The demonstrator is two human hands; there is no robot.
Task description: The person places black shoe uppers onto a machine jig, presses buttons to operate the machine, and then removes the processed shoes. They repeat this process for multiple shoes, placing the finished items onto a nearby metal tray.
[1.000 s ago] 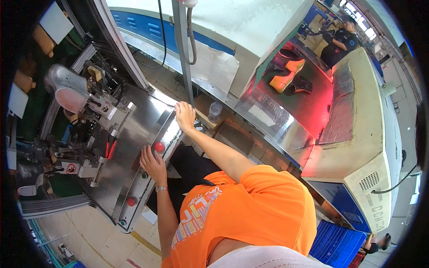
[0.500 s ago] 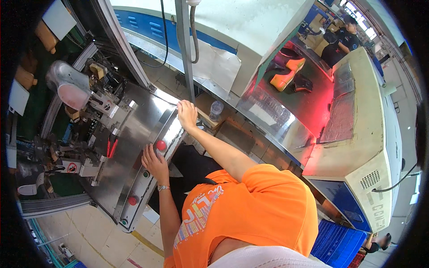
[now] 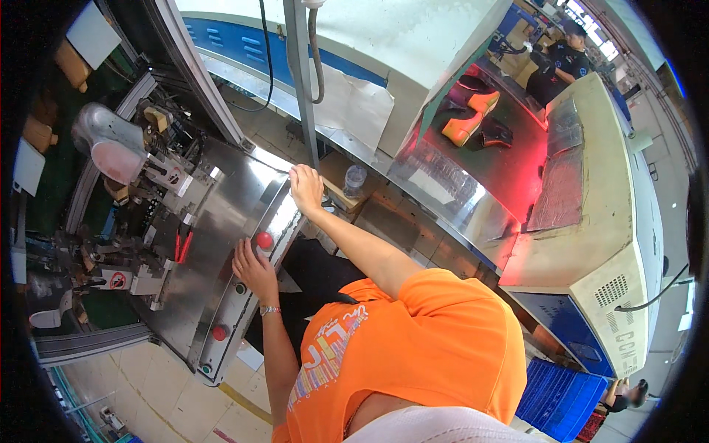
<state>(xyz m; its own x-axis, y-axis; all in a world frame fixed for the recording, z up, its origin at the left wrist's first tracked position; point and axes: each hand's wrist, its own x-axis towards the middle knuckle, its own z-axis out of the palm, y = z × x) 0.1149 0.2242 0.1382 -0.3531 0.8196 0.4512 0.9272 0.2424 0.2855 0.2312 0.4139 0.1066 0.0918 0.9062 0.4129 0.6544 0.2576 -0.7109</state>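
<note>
My left hand (image 3: 255,267), with a metal bracelet on the wrist, lies on the sloping front panel of a metal machine table (image 3: 229,184). Its fingers are slightly spread beside a red push button (image 3: 264,240). My right hand (image 3: 306,189) rests on the panel's far corner, fingers stretched over the edge; whatever lies under the palm is hidden. Nothing shows in either hand. Beyond them, on the machine, stand a grey shoe-last-shaped mould (image 3: 111,140) with a pinkish face, a second mould (image 3: 48,299), and red-handled pliers (image 3: 183,244) on the tabletop.
A second red button (image 3: 218,333) sits lower on the panel. To the right, orange and dark shoe pieces (image 3: 470,122) lie on a red-lit conveyor (image 3: 509,170). A clear plastic cup (image 3: 354,179), blue crates (image 3: 561,399) and a co-worker (image 3: 569,59) are also around.
The view has shifted very slightly. Both my hands keep their places on the panel.
</note>
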